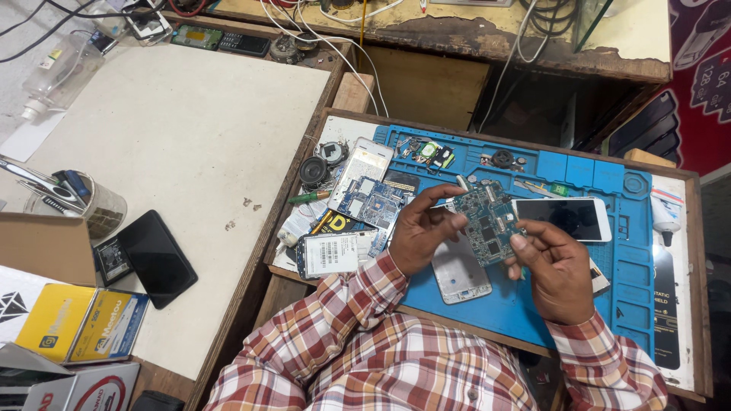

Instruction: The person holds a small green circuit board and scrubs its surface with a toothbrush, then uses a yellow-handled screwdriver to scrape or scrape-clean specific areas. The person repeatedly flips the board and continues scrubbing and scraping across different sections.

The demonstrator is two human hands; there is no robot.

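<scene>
Both my hands hold a small blue-green circuit board (487,221) above a blue repair mat (632,251). My left hand (420,228) grips its left edge with the thumb on top. My right hand (556,270) holds its lower right corner. Under the board lies a white phone back frame (461,274). A white phone with a dark screen (567,217) lies just right of the board. Another circuit board (371,202) and a white phone shell (365,161) rest left of my hands.
A battery with a white label (329,253), a green-handled screwdriver (308,197) and round speaker parts (314,169) lie at the mat's left. The left table holds a black phone (156,257), a metal cup of tools (91,205) and yellow boxes (84,323). Cables run along the back.
</scene>
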